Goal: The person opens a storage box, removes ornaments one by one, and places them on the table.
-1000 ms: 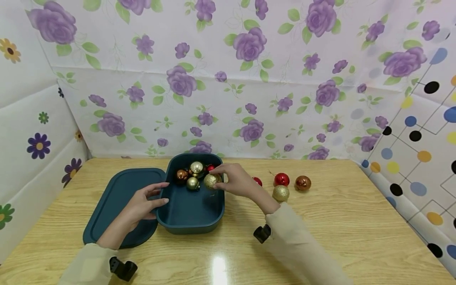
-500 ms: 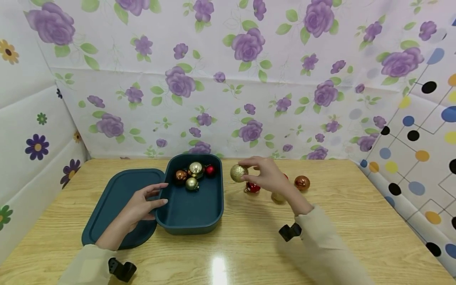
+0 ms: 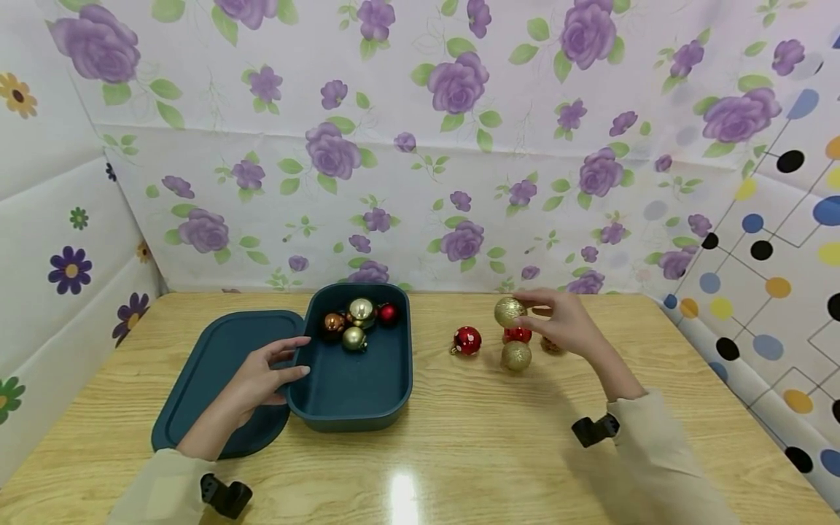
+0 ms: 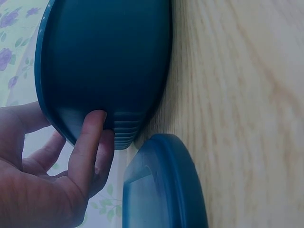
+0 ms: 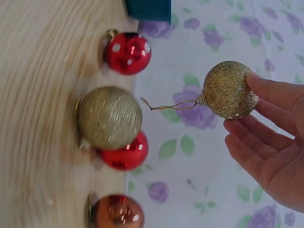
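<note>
My right hand (image 3: 558, 321) pinches a gold glitter ball (image 3: 508, 312) (image 5: 229, 90) in its fingertips, held above the table over a group of loose baubles. Below it lie a second gold glitter ball (image 3: 516, 356) (image 5: 109, 118), a plain red ball (image 3: 518, 335) (image 5: 126, 154), a red ball with white dots (image 3: 467, 340) (image 5: 127, 52) and a copper ball (image 5: 117, 212). My left hand (image 3: 265, 372) (image 4: 71, 161) holds the left wall of the open dark teal box (image 3: 351, 394) (image 4: 104, 61), thumb over the rim. Inside the box lie several baubles (image 3: 357, 321) at the far end.
The box's teal lid (image 3: 210, 379) (image 4: 164, 185) lies flat to the left of the box, under my left wrist. The wooden table (image 3: 459, 452) is walled by flowered sheets at the back and left and a dotted sheet at the right.
My right hand has lifted the gold glitter ball out of the box and carried it right, over the loose baubles. The left hand has stayed on the box.
</note>
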### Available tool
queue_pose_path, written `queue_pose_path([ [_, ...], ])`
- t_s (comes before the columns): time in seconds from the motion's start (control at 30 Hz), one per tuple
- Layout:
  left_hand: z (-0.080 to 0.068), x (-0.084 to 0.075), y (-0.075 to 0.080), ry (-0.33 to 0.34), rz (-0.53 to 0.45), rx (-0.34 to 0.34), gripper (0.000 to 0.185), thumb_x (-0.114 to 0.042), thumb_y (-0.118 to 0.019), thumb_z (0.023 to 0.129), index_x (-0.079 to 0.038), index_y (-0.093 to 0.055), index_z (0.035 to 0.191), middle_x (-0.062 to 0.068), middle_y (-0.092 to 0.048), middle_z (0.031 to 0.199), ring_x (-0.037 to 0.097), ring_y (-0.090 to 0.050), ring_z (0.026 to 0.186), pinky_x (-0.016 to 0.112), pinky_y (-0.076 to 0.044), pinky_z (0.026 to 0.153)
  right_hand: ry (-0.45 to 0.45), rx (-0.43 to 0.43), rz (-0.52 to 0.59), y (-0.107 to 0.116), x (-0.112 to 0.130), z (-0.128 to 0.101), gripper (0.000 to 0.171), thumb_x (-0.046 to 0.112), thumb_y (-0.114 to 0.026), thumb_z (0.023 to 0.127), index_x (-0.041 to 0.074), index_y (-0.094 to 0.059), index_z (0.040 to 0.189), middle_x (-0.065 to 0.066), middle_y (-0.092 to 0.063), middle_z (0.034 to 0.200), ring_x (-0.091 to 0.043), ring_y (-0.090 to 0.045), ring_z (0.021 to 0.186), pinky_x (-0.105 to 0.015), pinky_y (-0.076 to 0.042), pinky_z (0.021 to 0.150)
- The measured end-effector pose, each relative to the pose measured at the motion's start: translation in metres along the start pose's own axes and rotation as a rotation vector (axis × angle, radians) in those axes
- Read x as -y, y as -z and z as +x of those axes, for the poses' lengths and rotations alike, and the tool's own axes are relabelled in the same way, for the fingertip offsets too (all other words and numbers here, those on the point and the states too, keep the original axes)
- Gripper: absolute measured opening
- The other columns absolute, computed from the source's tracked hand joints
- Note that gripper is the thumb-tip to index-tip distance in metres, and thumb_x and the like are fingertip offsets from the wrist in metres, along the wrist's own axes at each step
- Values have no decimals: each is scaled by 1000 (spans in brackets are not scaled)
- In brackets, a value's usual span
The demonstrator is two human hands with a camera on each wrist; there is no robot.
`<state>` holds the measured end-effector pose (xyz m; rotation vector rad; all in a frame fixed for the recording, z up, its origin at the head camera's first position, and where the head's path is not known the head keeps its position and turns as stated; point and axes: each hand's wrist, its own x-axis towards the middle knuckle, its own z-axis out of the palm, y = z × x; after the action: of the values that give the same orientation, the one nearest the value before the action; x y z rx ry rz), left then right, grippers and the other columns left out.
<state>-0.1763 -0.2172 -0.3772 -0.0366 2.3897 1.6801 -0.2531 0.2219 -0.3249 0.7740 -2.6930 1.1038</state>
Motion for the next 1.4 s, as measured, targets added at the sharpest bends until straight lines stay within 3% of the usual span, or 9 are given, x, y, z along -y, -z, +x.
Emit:
queue_pose_path([
  [0.2,0,1,0,5,3,-2,59,-21,-60,89,-9,-34,141,29,-21,143,46,-38,121,49,-50,78,-101,-20,-6,19,-23,-16,45,16,-68,83,-4,-56,122,-22,-56,120,-37,-55,106,-41,-48,86],
  [0.43,1,1,0,7,3,-4,58,-20,-60,90,-10,-34,141,29,-21,143,46,-37,121,50,-49,79,-172,-60,-47,39,-54,-33,49,23,-66,84,-3,-54,124,-21,-57,119,-34,-56,103,-31,-50,81],
  [0.63,2,1,1,8,-1,-8,57,-18,-59,90,-11,-35,141,28,-21,143,46,-37,122,50,-50,79,-249,-70,-86,51,-81,-46,50,27,-63,87,-4,-53,124,-24,-57,116,-37,-56,102,-33,-53,74],
  [0.97,2,2,0,14,-11,-7,57,-19,-60,90,-11,-35,141,28,-21,144,45,-38,122,49,-50,79,-352,-44,-81,56,-110,-58,55,32,-61,88,-6,-50,126,-29,-55,117,-40,-55,102,-37,-52,75],
  [1.4,1,1,1,9,-13,-8,59,-21,-61,89,-11,-35,141,28,-22,143,45,-39,121,48,-50,79,-398,30,-92,54,-126,-55,55,30,-59,90,-11,-49,125,-32,-53,116,-42,-55,101,-46,-49,79],
])
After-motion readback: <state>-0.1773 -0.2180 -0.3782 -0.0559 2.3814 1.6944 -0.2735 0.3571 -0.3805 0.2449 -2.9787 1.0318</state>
